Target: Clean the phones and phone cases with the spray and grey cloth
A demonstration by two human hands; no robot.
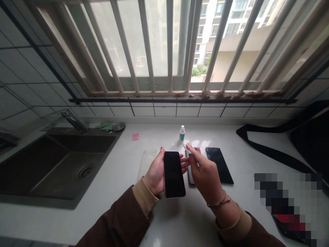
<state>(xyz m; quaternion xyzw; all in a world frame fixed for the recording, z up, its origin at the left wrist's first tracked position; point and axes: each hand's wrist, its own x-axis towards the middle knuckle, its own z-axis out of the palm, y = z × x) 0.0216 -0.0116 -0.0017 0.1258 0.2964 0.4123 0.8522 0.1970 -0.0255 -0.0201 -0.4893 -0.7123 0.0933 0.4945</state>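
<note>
- The left hand [155, 173] gripped a dark phone [174, 174] by its edges, screen up, above the counter [123, 212].
- The right hand [205, 171] pinched a small white wipe [187, 146] just right of the phone's far corner.
- Two more phones [219, 164] lay beyond on the right, one partly hidden.
- A clear case [147, 161] lay left; a small bottle [182, 132] stood farther off.
- The sink [56, 164] sat at far left.

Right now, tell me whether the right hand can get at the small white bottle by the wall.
Probably yes: the right hand pinches a white wipe, and bare counter lies between it and the bottle.
</note>
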